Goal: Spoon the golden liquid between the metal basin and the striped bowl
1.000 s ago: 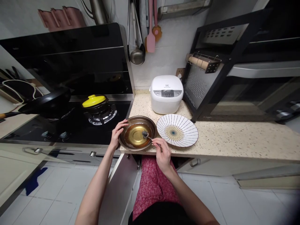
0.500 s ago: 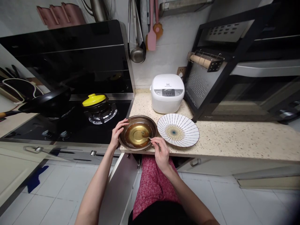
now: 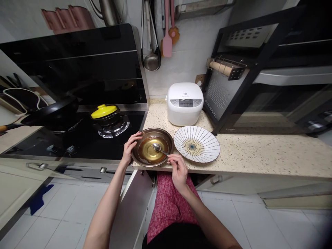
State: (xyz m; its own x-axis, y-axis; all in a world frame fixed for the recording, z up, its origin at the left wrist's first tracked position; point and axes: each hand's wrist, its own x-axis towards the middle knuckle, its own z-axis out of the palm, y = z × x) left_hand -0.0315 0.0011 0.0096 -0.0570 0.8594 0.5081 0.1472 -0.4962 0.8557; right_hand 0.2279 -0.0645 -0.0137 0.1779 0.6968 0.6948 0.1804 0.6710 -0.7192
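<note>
Round brown metal bowl [image 3: 167,139] at the front edge of the speckled beige surface [image 3: 259,152]: left hand [image 3: 130,148], fingers slightly parted, clasps its rim; right hand [image 3: 178,169], fingers pinched together, holds a silver metal spoon [image 3: 156,147] over it.

**Spoon [image 3: 156,147] over metal bowl [image 3: 153,132], front left corner of worktop [image 3: 246,148]**

My left hand [image 3: 128,150] holds the bowl's left rim, fingers spread along it. My right hand [image 3: 180,171] pinches the spoon's handle at the right front rim; spoon head points left, over amber-looking liquid [image 3: 145,151]. Contact with liquid: cannot tell. Striped plate [image 3: 204,141] just right of bowl, near the worktop's front edge. White rice cooker [image 3: 184,114] behind both, towards the back edge. Along the worktop's left edge: black hob [image 3: 85,145], bearing a yellow-lidded pot [image 3: 103,112].
</note>
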